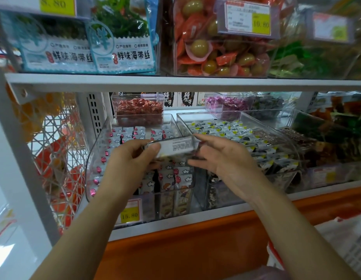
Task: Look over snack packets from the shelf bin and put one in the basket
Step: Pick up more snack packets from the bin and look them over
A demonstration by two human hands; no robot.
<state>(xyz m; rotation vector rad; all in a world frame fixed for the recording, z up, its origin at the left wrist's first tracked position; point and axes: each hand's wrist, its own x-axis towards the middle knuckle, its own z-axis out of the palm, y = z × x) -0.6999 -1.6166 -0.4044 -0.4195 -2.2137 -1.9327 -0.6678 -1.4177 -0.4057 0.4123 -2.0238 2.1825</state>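
Observation:
A small snack packet [176, 146] with a white printed back faces me, held level above the clear shelf bin [90, 158]. My left hand [133, 156] pinches its left end between thumb and fingers. My right hand [220, 154] grips its right end, fingers curled under it. The bin below holds several white packets [175, 178] with cloud prints and pink dots. A white slatted basket [349, 239] shows at the lower right edge, partly cut off.
A second clear bin [284, 138] to the right holds black, white and yellow packets. A red-sweet tub [138, 110] sits behind. The upper shelf [175, 81] carries seaweed packs and a bin of olives. A yellow price tag [129, 215] fronts the bin. White wire rack [60, 148] stands left.

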